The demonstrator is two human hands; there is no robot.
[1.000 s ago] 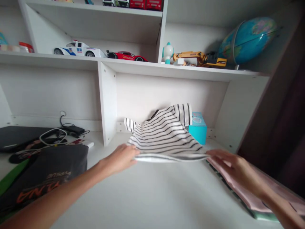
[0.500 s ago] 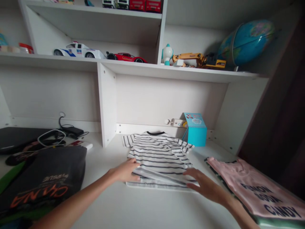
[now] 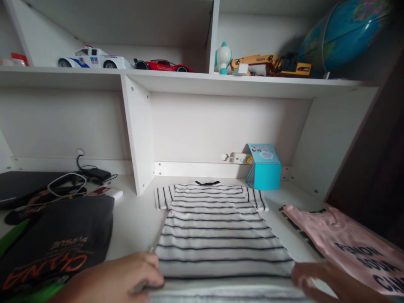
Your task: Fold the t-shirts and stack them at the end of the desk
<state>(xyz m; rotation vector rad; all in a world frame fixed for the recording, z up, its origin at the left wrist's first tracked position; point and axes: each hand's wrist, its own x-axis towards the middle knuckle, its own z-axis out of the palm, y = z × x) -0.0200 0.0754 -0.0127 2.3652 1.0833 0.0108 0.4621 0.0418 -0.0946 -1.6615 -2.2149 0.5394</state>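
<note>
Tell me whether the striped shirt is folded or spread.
Spread: the striped shirt lies on the desk, sleeves out sideways; the frame's bottom edge cuts it off.

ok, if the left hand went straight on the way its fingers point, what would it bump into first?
Most likely the striped shirt: the left hand is right at its lower side edge, pointing across it; blur hides whether they already touch.

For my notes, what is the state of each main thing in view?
Striped shirt: spread out, collar away
Left hand: gripping the shirt's left side
Right hand: gripping its right side
Pink shirt: laid flat, lettering up
Dark garment: laid flat, lettering up
Calendar: standing open
Laptop: closed
Globe: tilted
White car: upright
Red car: upright
</note>
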